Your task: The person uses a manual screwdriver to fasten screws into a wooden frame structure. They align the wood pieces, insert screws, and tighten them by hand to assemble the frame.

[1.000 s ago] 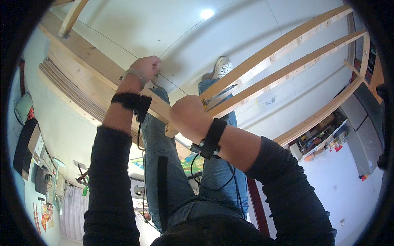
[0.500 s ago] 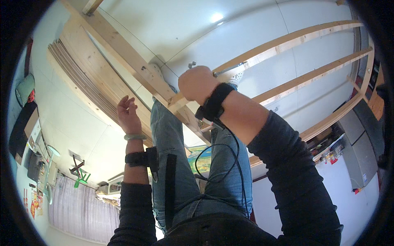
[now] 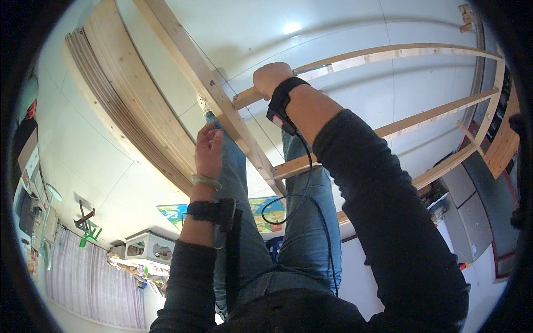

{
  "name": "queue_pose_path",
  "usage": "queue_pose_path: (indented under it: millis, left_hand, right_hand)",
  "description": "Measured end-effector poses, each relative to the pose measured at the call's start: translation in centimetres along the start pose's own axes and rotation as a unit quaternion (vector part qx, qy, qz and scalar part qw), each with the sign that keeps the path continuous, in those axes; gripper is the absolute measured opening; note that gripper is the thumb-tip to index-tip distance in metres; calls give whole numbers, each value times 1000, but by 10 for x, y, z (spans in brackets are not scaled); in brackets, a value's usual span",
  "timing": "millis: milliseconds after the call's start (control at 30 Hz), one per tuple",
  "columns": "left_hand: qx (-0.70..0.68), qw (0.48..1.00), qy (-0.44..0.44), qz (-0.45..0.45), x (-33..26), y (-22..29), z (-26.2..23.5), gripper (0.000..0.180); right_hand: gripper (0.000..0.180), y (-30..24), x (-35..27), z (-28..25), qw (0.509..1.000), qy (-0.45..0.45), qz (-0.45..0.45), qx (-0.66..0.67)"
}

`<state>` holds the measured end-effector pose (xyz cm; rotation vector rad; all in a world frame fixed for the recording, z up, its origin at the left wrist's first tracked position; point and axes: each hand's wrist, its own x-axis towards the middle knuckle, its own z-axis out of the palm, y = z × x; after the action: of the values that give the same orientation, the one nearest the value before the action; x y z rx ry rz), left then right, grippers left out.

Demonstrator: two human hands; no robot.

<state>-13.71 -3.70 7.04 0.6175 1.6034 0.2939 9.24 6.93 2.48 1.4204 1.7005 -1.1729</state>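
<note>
Currently, in the head view, the person's right hand (image 3: 272, 77) bends over the upper rail (image 3: 383, 54), close to where that rail meets the long wooden beam (image 3: 237, 126), its fingers curled inward, though one cannot tell what, if anything, they enclose. The left hand (image 3: 209, 149) is just left of the beam, fingers loosely half-curled and holding nothing. Right of the beam run the upper rail and the lower rail (image 3: 433, 115), the latter joining nearer its lower end, while stacked boards (image 3: 127, 105) lie to its left.
</note>
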Motion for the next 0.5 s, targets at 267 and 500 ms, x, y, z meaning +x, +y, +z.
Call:
queue_pose_path:
  millis: [267,500]
  left_hand:
    - [198,978,5,69,-1,-20,45,63]
    - [220,967,68,110,-1,-46,55,63]
  right_hand:
    - [21,21,97,57,996,-55,65,-37]
    - [25,52,182,100,996,-2,92,13]
